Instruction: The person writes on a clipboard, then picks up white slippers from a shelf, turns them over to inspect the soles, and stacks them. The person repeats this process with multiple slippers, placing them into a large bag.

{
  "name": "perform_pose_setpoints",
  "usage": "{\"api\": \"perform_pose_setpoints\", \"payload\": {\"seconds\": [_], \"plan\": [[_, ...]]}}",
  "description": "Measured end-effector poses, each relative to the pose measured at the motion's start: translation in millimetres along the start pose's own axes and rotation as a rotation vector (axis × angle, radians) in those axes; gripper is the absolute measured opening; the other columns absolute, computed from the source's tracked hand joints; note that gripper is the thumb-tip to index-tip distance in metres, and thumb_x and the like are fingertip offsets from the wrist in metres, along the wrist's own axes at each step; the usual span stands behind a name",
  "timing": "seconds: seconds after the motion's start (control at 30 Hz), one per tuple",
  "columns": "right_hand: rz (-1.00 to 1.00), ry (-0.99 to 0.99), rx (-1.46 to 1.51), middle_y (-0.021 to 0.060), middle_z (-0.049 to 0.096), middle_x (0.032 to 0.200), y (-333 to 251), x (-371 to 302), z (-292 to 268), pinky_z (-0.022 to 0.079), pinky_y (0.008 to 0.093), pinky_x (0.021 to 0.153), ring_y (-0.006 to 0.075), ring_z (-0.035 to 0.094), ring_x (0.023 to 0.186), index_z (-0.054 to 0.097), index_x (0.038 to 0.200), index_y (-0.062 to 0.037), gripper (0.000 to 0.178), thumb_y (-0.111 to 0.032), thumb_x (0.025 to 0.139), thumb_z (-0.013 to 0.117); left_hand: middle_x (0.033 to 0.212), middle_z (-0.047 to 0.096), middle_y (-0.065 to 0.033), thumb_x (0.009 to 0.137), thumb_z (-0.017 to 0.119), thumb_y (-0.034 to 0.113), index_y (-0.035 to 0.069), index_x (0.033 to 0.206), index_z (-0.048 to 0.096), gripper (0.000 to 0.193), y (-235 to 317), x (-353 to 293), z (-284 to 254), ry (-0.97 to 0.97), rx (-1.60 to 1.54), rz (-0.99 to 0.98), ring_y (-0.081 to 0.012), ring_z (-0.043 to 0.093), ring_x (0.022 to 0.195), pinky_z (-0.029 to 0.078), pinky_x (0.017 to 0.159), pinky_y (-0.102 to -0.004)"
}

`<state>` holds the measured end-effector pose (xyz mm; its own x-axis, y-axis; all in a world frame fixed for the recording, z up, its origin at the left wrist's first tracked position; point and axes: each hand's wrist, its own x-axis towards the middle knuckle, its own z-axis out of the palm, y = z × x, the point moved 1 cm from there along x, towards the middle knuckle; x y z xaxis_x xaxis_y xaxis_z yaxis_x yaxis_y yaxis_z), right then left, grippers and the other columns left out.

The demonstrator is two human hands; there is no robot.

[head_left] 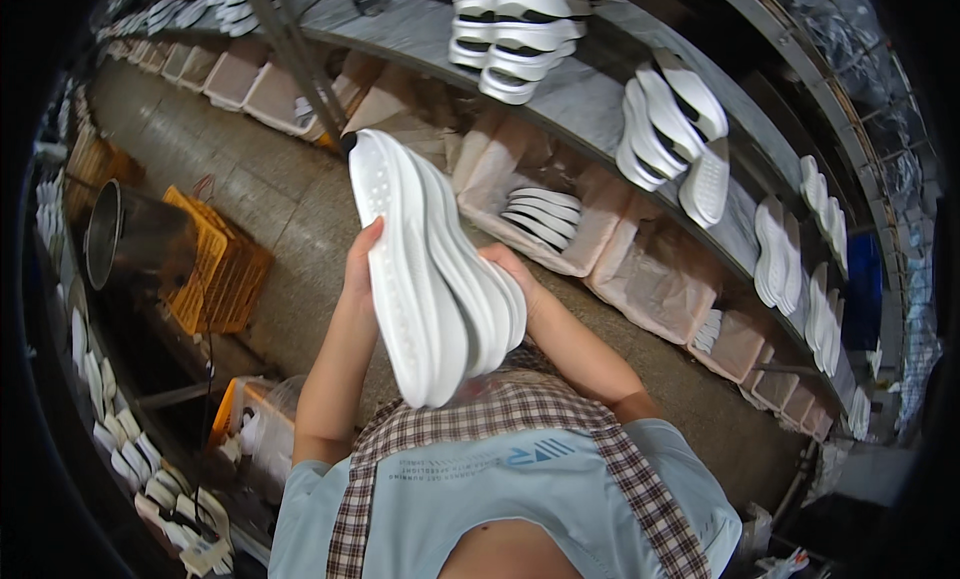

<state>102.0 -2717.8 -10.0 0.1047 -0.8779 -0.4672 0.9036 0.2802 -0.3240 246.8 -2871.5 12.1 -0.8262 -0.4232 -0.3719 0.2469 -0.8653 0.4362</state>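
A stack of white shoe soles (pixel 410 269) is held up in front of my body between both hands. The soles are pressed together on edge, with a dotted face turned to the left. My left hand (pixel 364 259) grips the stack's left side, thumb on the dotted face. On the other side, my right hand (pixel 508 266) is wrapped round the right edge, its fingers partly hidden by the soles. To the right, more soles (pixel 543 219) lie stacked in a lined bin, and further white soles (pixel 518 41) are piled on the grey shelf above.
A long grey shelf (pixel 590 114) runs along the far and right side, with lined bins (pixel 655 269) in a row below. A metal post (pixel 300 64) stands ahead. At left are a yellow crate (pixel 222 279) and a metal drum (pixel 135 241). More soles (pixel 130 444) lie at lower left.
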Motion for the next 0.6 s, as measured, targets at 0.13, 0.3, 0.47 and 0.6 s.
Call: {"api": "perform_pose_setpoints", "payload": {"seconds": [0.13, 0.3, 0.47, 0.6], "plan": [[-0.629, 0.448, -0.825, 0.0047, 0.060, 0.113, -34, -39, 25, 0.043, 0.0265, 0.087, 0.0113, 0.055, 0.099, 0.058, 0.117, -0.0049, 0.029, -0.018, 0.091, 0.057, 0.108, 0.063, -0.0219, 0.085, 0.053, 0.029, -0.005, 0.121, 0.052, 0.049, -9, 12, 3, -0.269, -0.203, 0.113, -0.0319, 0.066, 0.091, 0.056, 0.080, -0.0441], [-1.715, 1.026, -1.012, 0.0107, 0.047, 0.121, -142, -167, 4, 0.037, 0.0325, 0.094, 0.0182, 0.046, 0.108, 0.040, 0.127, -0.0014, 0.056, -0.010, 0.080, 0.068, 0.105, 0.064, -0.0194, 0.085, 0.051, 0.036, -0.002, 0.119, 0.054, 0.051, -18, 35, -11, -0.040, -0.150, 0.074, -0.0341, 0.064, 0.093, 0.052, 0.085, -0.0475], [-1.432, 1.229, -1.638, 0.0249, 0.024, 0.146, -219, -190, -35, 0.017, 0.0431, 0.111, 0.0368, 0.025, 0.134, 0.008, 0.144, 0.0025, 0.113, -0.024, 0.063, 0.083, 0.114, 0.060, -0.0193, 0.082, 0.056, 0.037, -0.002, 0.125, 0.048, 0.058, -37, 57, -36, 0.100, -0.123, 0.072, -0.0339, 0.060, 0.101, 0.048, 0.091, -0.0467], [-1.362, 1.043, -1.795, 0.0236, 0.033, 0.140, -249, -183, -47, 0.027, 0.0411, 0.107, 0.0361, 0.033, 0.129, 0.016, 0.143, 0.0012, 0.111, -0.023, 0.058, 0.084, 0.119, 0.057, -0.0195, 0.082, 0.059, 0.033, -0.002, 0.129, 0.044, 0.061, -49, 68, -45, 0.194, -0.176, 0.085, -0.0342, 0.057, 0.106, 0.046, 0.093, -0.0467]]}}
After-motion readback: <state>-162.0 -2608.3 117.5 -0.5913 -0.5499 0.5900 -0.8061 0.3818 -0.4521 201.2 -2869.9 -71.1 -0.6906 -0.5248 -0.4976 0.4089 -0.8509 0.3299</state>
